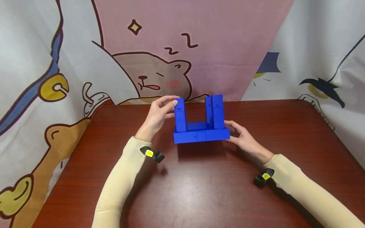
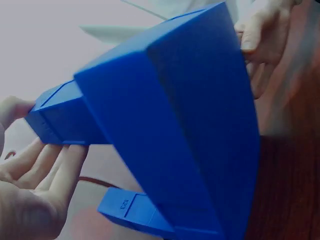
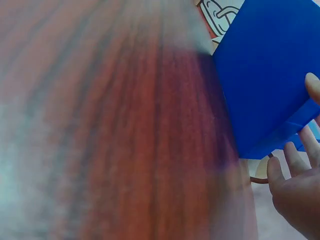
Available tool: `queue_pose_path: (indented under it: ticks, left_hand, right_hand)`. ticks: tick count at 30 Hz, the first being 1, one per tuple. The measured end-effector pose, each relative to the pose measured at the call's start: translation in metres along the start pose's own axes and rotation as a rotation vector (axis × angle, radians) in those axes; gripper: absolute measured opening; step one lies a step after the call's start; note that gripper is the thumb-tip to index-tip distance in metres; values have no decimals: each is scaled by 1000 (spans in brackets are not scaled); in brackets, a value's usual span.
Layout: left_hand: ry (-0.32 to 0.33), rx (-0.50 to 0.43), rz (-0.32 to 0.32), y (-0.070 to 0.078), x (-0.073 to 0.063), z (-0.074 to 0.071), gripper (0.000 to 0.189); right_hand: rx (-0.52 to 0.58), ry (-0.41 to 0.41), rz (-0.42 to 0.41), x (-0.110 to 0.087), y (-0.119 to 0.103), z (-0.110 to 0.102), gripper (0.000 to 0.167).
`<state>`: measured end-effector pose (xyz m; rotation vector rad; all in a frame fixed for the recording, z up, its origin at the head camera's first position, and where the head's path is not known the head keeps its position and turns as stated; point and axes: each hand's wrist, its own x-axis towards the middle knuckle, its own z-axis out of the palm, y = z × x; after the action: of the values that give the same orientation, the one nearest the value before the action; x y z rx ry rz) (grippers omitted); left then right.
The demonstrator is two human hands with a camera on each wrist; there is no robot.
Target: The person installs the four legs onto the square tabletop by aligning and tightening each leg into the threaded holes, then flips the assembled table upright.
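A blue block structure hangs tilted above the table, with a flat rectangular base [image 1: 185, 137] and upright posts standing on it. One post [image 1: 180, 117] rises at the left end; two more, a front post [image 1: 218, 114] and a rear post [image 1: 209, 115], stand side by side at the right. My left hand [image 1: 155, 117] pinches the top of the left post between thumb and fingers. At the other end, my right hand [image 1: 243, 139] grips the base's right edge. In the right wrist view, its thumb [image 3: 313, 86] presses the base's smooth underside [image 3: 265, 75], while the fingers reach round the edge.
Beneath the structure lies a dark reddish-brown wooden table [image 1: 185, 186], with a shadow on it. A cloth [image 1: 228, 41] printed with cartoon animals hangs behind and around the table. Small black cameras are strapped on both wrists.
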<state>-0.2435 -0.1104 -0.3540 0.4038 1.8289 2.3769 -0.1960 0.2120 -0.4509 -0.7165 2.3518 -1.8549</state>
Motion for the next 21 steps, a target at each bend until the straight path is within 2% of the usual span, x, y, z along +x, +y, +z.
queue_pose_path:
  ticks: [3,7,9,12,14,16,18,21]
  left_hand:
    - [-66,35,-46,-3,2,-9,42]
    - [-265,101,-50,-17,-2,-32,78]
    - [-372,178,-27,-27,-6,-46,81]
    - [-478,311,17,-40,-13,-62,63]
    - [-496,375,31,-46,-18,-66,54]
    - [-470,399,42,-52,-23,-65,52]
    - [-419,411,63,-57,-26,-61,51]
    - [-308,494,149,-62,-29,-54,48]
  right_hand:
    - [-19,29,9,2,-1,0,52]
    - [1,51,22,5,-1,1,51]
    - [12,58,34,6,-1,1,50]
    - [15,65,49,8,-1,1,50]
    - [15,67,51,9,-1,0,49]
    - [29,69,40,10,0,1,48]
    - [44,72,19,11,1,3,47]
    - [68,83,-18,13,3,7,44]
